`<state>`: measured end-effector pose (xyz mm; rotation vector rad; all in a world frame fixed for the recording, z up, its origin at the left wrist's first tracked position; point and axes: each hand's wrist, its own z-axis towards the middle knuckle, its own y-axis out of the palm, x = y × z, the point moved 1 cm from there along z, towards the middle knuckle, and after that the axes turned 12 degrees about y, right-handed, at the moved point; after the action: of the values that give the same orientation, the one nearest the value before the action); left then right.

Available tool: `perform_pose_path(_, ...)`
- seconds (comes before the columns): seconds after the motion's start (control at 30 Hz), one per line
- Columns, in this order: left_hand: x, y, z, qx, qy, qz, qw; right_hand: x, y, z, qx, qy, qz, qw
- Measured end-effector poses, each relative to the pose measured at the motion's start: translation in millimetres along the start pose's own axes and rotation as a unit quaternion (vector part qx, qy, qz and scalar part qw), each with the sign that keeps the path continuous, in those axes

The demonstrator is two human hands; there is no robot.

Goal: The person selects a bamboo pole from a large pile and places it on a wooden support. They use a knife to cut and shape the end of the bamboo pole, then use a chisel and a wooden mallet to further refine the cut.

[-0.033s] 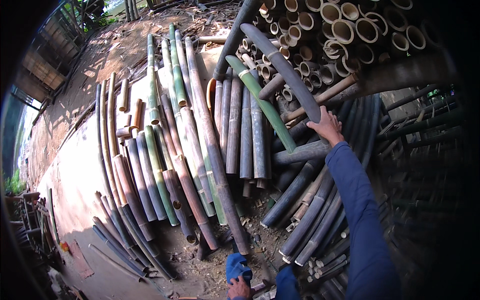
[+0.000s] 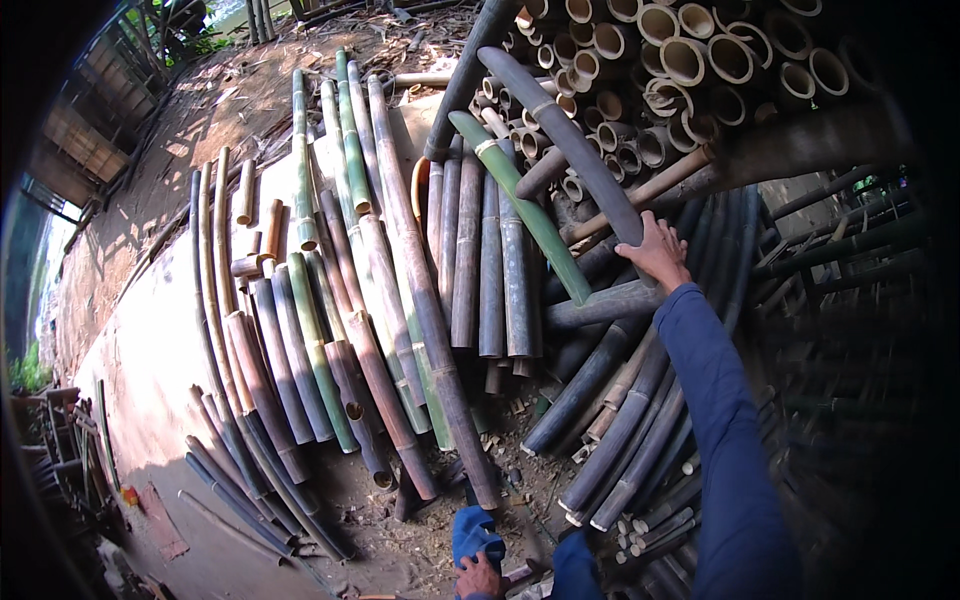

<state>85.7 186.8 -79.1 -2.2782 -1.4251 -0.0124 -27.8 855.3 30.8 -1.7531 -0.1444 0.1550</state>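
My right hand [image 2: 655, 252] is at the lower end of a dark, slightly curved bamboo pole [image 2: 570, 135], thumb on one side and fingers over the other. That pole slants from the upper middle down to the right, above a rounded log-like support [image 2: 605, 305]. A shorter green bamboo piece [image 2: 525, 205] leans beside it, its lower end near the support. At the bottom edge my left hand [image 2: 478, 577] rests on my blue trouser leg [image 2: 472, 535], fingers laid over the cloth and holding nothing that shows.
Several bamboo poles [image 2: 430, 320], green, brown and dark, lie side by side across the middle. Cut hollow bamboo ends [image 2: 683, 62] are stacked at the upper right. Dark poles [image 2: 630, 440] bundle below my right arm. Shavings [image 2: 430, 555] litter the ground.
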Motion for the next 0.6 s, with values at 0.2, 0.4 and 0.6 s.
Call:
perform_pose_path(0.2, -13.3, 0.3, -2.9, -0.006, 0.008, 0.003, 1.000, 49.3, -5.8, -13.0, -0.088, 0.053, -0.002, 0.995)
perform_pose_path(0.4, -31.1, 3.0, 0.2, -0.003, 0.022, 0.009, 1.000, 89.2, 18.3, -23.2, -0.066, -0.007, 0.155, 0.986)
perform_pose_path(0.6, -15.9, -9.0, -5.6, 0.007, 0.014, -0.005, 1.000, 58.2, 2.3, -52.1, 0.057, -0.035, 0.151, 0.986)
